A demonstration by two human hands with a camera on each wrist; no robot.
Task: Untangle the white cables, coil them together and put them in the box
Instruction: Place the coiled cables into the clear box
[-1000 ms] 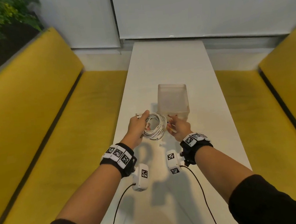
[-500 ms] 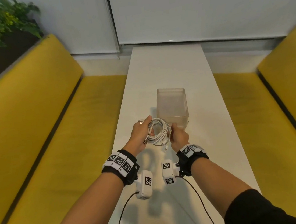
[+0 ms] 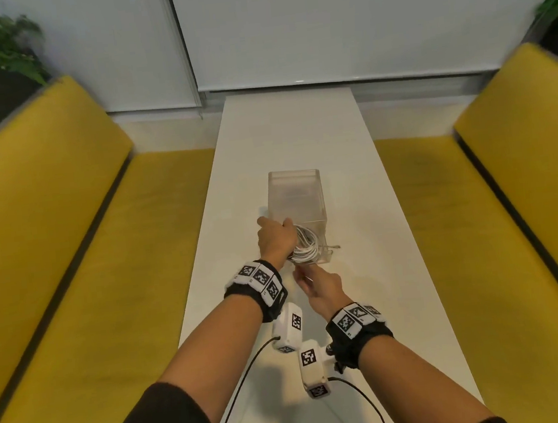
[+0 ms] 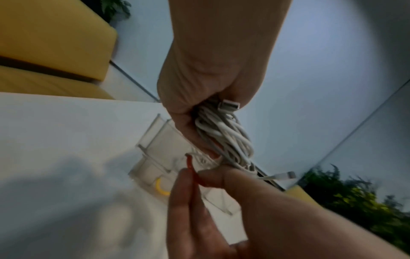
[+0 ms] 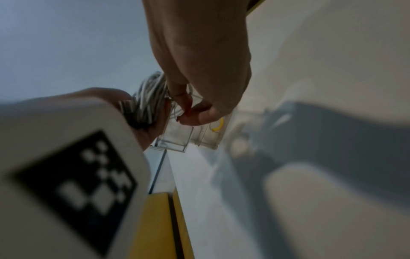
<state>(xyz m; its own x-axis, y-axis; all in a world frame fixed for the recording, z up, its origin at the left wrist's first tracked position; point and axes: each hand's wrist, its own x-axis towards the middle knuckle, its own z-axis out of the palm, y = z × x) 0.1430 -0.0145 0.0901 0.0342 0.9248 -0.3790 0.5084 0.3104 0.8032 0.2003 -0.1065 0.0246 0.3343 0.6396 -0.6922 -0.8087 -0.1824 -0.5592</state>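
Gripping the coiled cables (image 3: 305, 248) tight, the left hand (image 3: 275, 241) holds them at the box (image 3: 295, 196) rim. Right hand (image 3: 322, 289) pinches a loose strand just below, over the bench (image 3: 353, 176).

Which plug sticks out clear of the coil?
The slim white Lightning-style plug, poking out sideways below the coil of white cables. The wider rectangular USB plug sits tucked against the left hand at its grip.
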